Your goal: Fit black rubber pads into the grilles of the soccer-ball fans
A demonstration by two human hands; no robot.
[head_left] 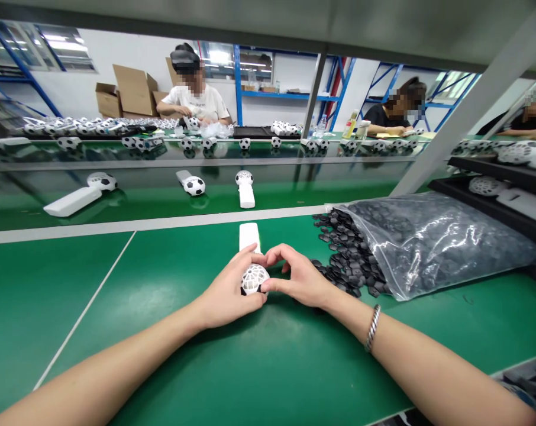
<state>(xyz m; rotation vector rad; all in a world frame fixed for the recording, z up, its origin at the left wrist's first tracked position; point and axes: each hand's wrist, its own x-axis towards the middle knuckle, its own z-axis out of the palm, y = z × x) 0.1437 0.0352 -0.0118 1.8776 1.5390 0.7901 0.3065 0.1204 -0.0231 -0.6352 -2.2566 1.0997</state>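
Observation:
A white football-shaped handheld fan (pixel 255 278), with a lattice head and black patches low on its side, lies on the green bench. Its plain white handle (pixel 249 236) points away from me. My left hand (pixel 232 287) curls round the head from the left, thumb at the near side and fingers over the far side. From the right, my right hand (pixel 301 277) meets the head with thumb and bent forefinger. Its thumb tip presses beside a black patch; whether a loose black piece sits between the fingertips is hidden. Loose black pieces (pixel 350 251) are heaped just beyond my right hand.
A clear plastic bag (pixel 445 242) of black pieces spills out at right. Black trays (pixel 507 201) holding similar fans stand behind it. Beyond a pale rail (pixel 161 225), more fans (pixel 245 189) lie on the green belt. Co-workers (pixel 197 97) sit across; a slanted post (pixel 449 124) rises at right.

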